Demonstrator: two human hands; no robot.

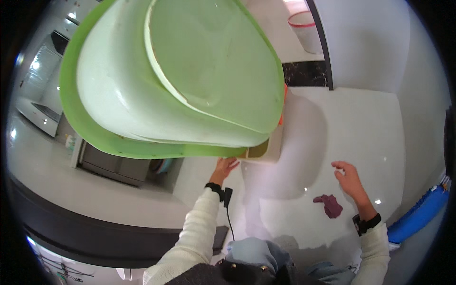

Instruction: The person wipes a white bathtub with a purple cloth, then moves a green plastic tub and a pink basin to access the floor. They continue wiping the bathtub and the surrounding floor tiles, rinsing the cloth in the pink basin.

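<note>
A large green and white plastic tub (178, 78) fills the upper left and middle of the view, above a cream plastic container (272, 148) with compartments. My left hand (225, 167) is at the tub's lower rim beside that container; its fingertips are partly hidden, so its grip cannot be told. Over the pale floor at the right, my right hand (347, 174) is empty with its fingers bent and apart. Just below it lies a crumpled maroon cloth (331, 206) on the floor.
A blue fringed mop head (418, 215) leans at the right wall. At the top right, a white bin with a red rim (307, 34) stands beyond a dark door frame (322, 46). A dark cabinet (114, 164) is at the left.
</note>
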